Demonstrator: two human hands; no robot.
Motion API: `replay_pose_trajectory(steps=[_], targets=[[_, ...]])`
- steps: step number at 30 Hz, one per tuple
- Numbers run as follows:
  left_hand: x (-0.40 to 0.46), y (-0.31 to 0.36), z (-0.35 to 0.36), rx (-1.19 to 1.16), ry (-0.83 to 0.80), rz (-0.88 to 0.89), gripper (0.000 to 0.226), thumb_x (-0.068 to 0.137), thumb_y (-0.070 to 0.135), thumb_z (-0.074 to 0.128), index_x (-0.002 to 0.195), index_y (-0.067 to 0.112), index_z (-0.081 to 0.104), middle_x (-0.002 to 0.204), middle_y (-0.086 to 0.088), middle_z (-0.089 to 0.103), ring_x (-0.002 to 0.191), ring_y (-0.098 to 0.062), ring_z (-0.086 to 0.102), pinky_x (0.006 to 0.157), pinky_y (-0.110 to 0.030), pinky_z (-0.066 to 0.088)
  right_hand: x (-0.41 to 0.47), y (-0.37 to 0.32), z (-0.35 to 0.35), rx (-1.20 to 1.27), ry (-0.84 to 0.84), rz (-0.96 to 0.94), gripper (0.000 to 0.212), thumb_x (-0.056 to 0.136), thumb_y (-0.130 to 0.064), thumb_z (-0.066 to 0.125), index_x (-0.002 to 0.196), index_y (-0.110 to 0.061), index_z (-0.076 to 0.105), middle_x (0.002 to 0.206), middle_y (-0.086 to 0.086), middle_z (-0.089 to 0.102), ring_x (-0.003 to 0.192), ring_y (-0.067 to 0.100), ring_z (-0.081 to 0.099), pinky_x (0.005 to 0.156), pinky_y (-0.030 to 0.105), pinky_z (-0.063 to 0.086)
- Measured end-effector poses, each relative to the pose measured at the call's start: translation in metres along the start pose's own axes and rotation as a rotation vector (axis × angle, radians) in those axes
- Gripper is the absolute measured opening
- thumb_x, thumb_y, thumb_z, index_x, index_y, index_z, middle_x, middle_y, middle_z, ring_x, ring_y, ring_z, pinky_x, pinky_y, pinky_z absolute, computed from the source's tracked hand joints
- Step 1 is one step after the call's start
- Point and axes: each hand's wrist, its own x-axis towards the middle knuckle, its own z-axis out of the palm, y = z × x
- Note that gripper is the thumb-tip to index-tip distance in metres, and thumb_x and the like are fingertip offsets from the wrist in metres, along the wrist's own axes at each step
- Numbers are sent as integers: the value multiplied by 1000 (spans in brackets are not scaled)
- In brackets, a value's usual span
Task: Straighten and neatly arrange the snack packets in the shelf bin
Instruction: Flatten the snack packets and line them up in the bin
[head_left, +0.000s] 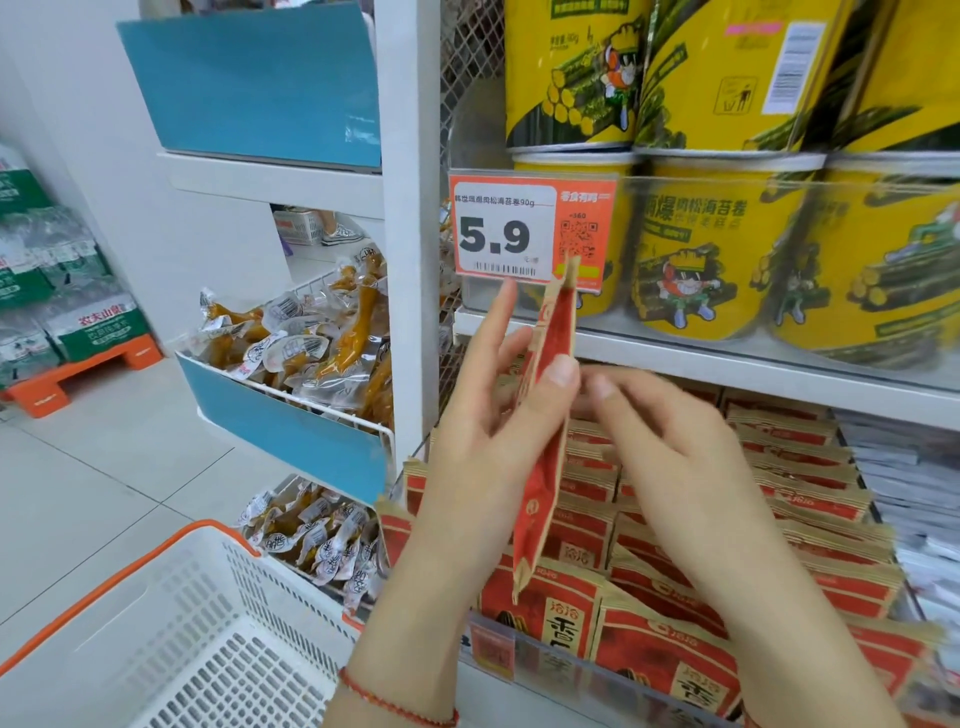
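A person's left hand (493, 415) holds one red and tan snack packet (545, 441) upright and edge-on to the camera, the thumb pressed on its near face and the fingers spread behind it. The packet's top corner rises in front of an orange price tag (524, 231) reading 5.9, and its bottom corner hangs just above the packets below. The right hand (675, 467) is just beside the packet on its right, fingers reaching toward it; they are blurred, so whether they touch or pinch the packet cannot be told. A red beaded bracelet (395, 704) circles the left wrist. Under both hands lies the shelf bin (587, 675), with a clear front lip, filled with rows of matching red and tan packets (795, 483) standing on edge; a few at the front left lean out of line. On the shelf above stand yellow tubs (722, 244) printed with a cartoon figure, stacked two high behind a clear rail. To the left, a white rack holds blue-fronted wire bins (291, 436) of clear vacuum-packed brown snacks (311, 332). At the lower left is a white plastic shopping basket (171, 639) with an orange rim, standing over a pale tiled floor.
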Motion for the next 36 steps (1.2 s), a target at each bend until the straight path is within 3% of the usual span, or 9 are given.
replay_pose_trajectory(steps=[3, 8, 13, 17, 21, 27, 32, 34, 36], targets=[[0, -4, 0, 77, -6, 12, 63, 75, 53, 66, 136, 47, 48, 135, 14, 56, 121, -9, 59, 105, -44, 45, -1, -10, -2, 260, 197, -43, 34, 83, -60, 50, 90, -33, 70, 89, -12, 71, 86, 8, 65, 78, 41, 55], [-2, -5, 3, 84, 22, 33, 51, 71, 51, 69, 114, 29, 55, 117, 16, 65, 108, -7, 64, 87, -31, 51, -1, -19, -5, 359, 228, -75, 23, 75, -50, 64, 79, -28, 70, 81, -14, 72, 81, 1, 66, 72, 20, 51], [-2, -6, 5, 20, 8, 50, 31, 68, 41, 73, 84, 25, 51, 123, 17, 64, 106, -7, 65, 81, -20, 51, -3, -17, -5, 354, 194, -81, 21, 81, -42, 62, 73, -25, 72, 76, -6, 72, 75, 12, 65, 75, 32, 53], [-2, -4, 5, -3, 33, 29, 23, 68, 43, 70, 72, 26, 55, 123, 18, 65, 110, -7, 64, 85, -26, 51, -3, -17, -4, 362, 190, -111, 17, 87, -35, 64, 75, -25, 71, 77, -3, 71, 73, 9, 63, 74, 33, 53], [0, -3, 3, 55, 62, 37, 25, 70, 45, 68, 70, 20, 65, 117, 20, 68, 129, -13, 53, 107, -51, 41, -3, -16, -4, 341, 203, -118, 18, 88, -33, 58, 77, -24, 70, 79, -2, 72, 75, 15, 64, 74, 36, 53], [0, -2, -1, 57, 54, 25, 32, 71, 43, 68, 72, 11, 66, 113, 19, 70, 131, -10, 51, 108, -52, 39, -3, -15, -4, 329, 193, -118, 17, 89, -32, 58, 81, -24, 71, 83, 0, 72, 81, 20, 66, 77, 40, 55], [0, 1, -6, -39, 148, -12, 31, 68, 42, 73, 71, 12, 67, 96, 13, 74, 128, -30, 54, 106, -56, 40, -4, -18, -7, 359, 41, -75, 19, 80, -43, 67, 80, -25, 72, 78, -7, 73, 77, 7, 68, 71, 18, 53], [1, 4, -11, -71, 229, -25, 26, 65, 46, 74, 69, 21, 69, 94, 4, 70, 123, -41, 55, 96, -48, 46, -4, -18, -9, 338, -85, -27, 27, 73, -48, 60, 79, -25, 73, 78, -7, 73, 77, 5, 68, 72, 18, 53], [2, 7, -17, -97, 309, -12, 26, 63, 49, 75, 67, 24, 67, 98, -3, 62, 102, -33, 61, 82, -39, 46, -4, -18, -10, 289, -234, -7, 32, 70, -51, 60, 79, -24, 74, 78, -6, 73, 77, 7, 68, 74, 21, 54]])
